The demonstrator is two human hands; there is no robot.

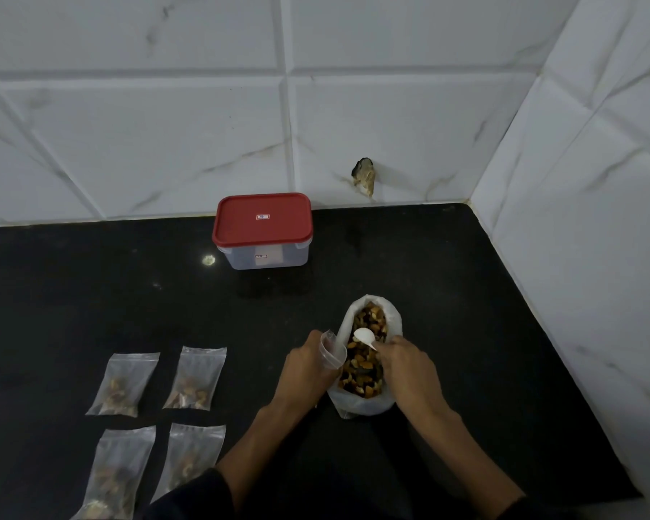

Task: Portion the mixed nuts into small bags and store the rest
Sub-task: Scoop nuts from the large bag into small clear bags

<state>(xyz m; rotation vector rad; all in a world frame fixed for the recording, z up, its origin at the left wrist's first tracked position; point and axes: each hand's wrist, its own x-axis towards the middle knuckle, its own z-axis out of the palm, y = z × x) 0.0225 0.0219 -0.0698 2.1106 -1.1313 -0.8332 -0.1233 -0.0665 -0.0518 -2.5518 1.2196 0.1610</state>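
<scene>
the right hand pinched the handle of a small white scoop, its bowl resting on the mixed nuts inside the big open bag. the left hand curled round a small clear bag, holding its mouth open right against the big bag's left edge. the big bag's long axis ran away from the person, and the scoop's handle pointed back toward the right fingers, bowl aimed up and left. the small bag's mouth lay just left of the scoop bowl, so by my reckoning the next tip would go sideways, leftward, over the rim. four filled small bags lay flat well to the left on the black counter. a lidded container, red lid on, stood near the wall behind
</scene>
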